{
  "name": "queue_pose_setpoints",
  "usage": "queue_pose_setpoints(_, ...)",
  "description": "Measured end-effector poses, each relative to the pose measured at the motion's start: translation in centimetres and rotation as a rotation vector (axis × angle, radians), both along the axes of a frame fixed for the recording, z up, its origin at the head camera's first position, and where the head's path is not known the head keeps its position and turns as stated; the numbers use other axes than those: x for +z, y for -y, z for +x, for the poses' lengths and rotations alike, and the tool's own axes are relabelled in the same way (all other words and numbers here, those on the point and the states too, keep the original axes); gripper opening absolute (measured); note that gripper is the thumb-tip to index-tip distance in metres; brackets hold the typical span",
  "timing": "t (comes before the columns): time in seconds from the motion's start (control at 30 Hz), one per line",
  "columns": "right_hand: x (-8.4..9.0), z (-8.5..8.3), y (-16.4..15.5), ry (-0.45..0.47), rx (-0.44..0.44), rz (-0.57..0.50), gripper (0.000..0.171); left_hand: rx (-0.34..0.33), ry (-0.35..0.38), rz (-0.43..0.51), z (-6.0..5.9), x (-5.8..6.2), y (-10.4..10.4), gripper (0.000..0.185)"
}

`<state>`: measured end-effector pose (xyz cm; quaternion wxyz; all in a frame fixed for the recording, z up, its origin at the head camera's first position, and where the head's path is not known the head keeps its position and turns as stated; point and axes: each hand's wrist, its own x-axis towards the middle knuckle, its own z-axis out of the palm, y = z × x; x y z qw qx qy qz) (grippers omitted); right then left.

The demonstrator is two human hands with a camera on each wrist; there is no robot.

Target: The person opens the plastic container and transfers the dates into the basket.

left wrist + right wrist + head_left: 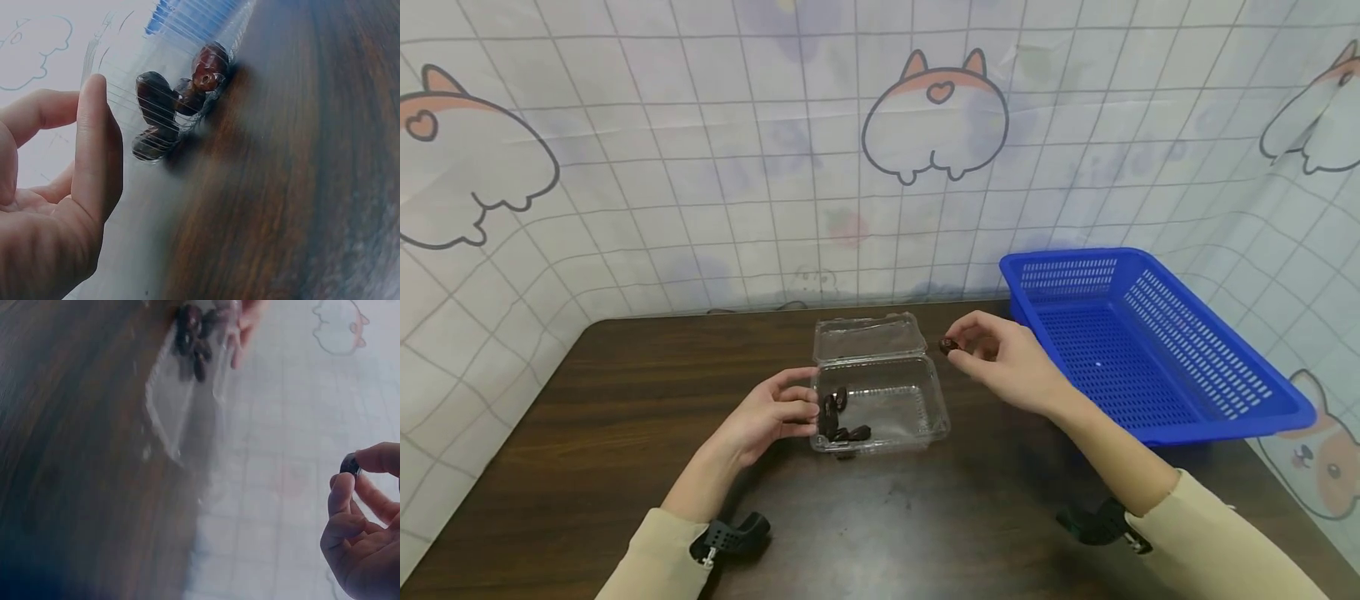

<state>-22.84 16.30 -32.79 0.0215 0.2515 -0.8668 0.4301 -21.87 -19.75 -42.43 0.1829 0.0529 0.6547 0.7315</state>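
Note:
A clear plastic clamshell box (887, 421) lies on the table with its lid (871, 340) folded back towards the wall. Several dark brown, glossy dates (155, 99) are gathered along its left side. My left hand (770, 417) touches that left wall from outside, fingers extended against it. To the right of the box, my right hand (1011, 362) pinches one date (949, 345) between thumb and fingertips, above the table. The right wrist view also has this date (350, 464) at the fingertips.
A blue perforated plastic basket (1157, 435) stands at the right, just beyond my right hand. The dark wooden table (880, 517) meets a wall covering (760, 208) with a grid and cartoon print at its back edge.

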Motion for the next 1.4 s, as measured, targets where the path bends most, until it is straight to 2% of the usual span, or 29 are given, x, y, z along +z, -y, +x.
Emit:
queue_pose_setpoints(0.2,1.2,0.8,-3.7,-0.003,-0.070,0.011,0.021,0.000,0.005,-0.002,0.0,0.0,0.0,0.064)
queue_pose_setpoints(0.47,1.6,1.4,-8.0,-0.001,-0.164,0.006,0.026,-0.002,0.011,-0.001,0.0,0.0,0.1,0.065)
queue_pose_setpoints(0.9,0.6,2.4,-12.1,0.026,-0.272,0.085,0.032,0.003,0.012,-0.019,-0.2,0.1,-0.1,0.064)
queue_pose_setpoints(1.4,-1.1,2.0,-16.1,0.026,-0.296,0.188,0.031,0.009,0.016,-0.003,-0.2,0.0,0.0,0.063)
